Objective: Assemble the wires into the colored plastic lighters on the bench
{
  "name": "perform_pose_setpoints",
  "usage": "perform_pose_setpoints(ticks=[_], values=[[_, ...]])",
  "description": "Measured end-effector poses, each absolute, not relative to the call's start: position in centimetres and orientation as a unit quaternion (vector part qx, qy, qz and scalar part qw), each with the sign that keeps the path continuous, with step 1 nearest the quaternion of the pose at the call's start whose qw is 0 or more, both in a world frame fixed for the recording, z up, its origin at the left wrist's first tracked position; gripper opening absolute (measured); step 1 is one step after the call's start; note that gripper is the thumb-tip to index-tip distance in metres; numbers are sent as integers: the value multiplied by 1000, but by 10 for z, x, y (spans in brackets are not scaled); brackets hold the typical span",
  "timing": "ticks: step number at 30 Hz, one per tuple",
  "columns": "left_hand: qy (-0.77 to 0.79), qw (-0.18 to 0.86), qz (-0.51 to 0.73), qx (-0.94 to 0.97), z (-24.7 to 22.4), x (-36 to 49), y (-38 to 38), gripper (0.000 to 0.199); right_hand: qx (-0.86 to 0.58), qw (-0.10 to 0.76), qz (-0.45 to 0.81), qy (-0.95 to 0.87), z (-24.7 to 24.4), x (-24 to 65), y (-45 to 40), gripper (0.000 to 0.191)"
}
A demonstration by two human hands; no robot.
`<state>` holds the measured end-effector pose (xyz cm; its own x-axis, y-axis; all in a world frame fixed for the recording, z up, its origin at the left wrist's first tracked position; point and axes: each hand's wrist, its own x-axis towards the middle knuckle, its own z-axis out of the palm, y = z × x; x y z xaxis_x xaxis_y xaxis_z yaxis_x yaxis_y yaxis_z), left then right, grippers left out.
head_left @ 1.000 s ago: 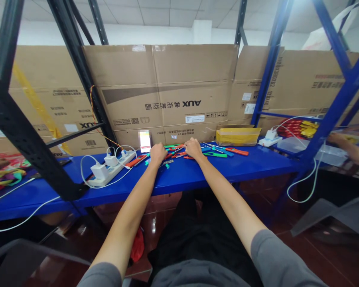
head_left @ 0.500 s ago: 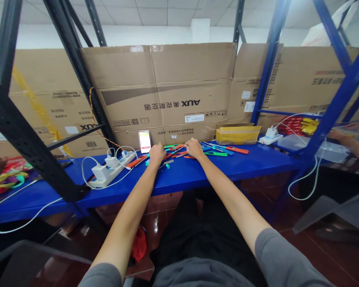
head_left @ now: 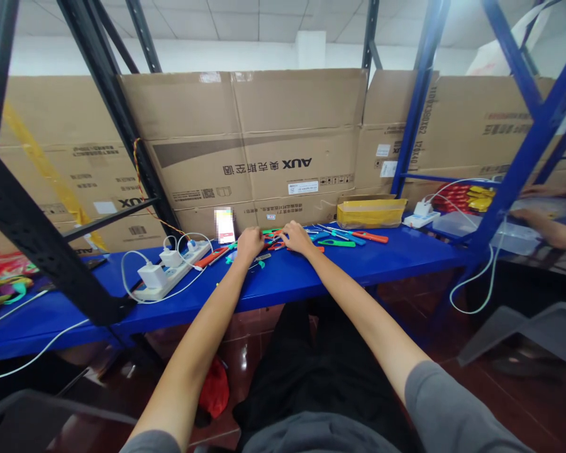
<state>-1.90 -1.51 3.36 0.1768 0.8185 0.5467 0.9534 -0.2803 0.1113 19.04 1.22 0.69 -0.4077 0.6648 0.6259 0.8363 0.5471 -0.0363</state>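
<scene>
Insp.: Head view, pls. Hands first.

Op.: On my remote feed, L hand (head_left: 250, 243) is low over the blue table (head_left: 358, 267), fingers curled, back of hand toward me. R hand (head_left: 297, 238) is just to its R, fingers bent inward. The two are near each other, a small gap between.

Insp.: Grip?

Op.: Can't tell for either; fingertips are too small & partly hidden, so I can't confirm what, if anything, is held.

Insp.: Loc. of the work items?

Op.: Pile of lighters (head_left: 276, 245), mixed colours, lies between & around both hands, toward the back of the table. To the R, approx. in a row: a green lighter (head_left: 338, 243), then an orange lighter (head_left: 371, 236). One red lighter (head_left: 212, 257) lies L of L hand, next to the power strip (head_left: 156, 292). Small teal bits (head_left: 261, 264) sit just in front of L hand.

Insp.: Surroundings?

Op.: Phone (head_left: 225, 226) stands upright near the cardboard (head_left: 273, 107), behind L hand. Yellow box (head_left: 370, 214) is at the back, R side. Far R, a co-worker's arm (head_left: 554, 229) is near a clear plastic tray (head_left: 514, 236).
</scene>
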Motion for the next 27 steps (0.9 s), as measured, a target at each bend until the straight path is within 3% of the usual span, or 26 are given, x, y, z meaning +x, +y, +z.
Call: perform_pose_setpoints(ticks=[10,14,27], values=[[-460,33,-334,-822,23,-14,-4,18,-389,338,-145,-844,8,169,-2,11],[-474,14,-367,-800,19,-18,1,13,-394,320,-118,-853,5,174,2,10],[-434,-81,-433,-786,13,-7,-2,17,-400,387,-32,-830,-3,184,8,9]])
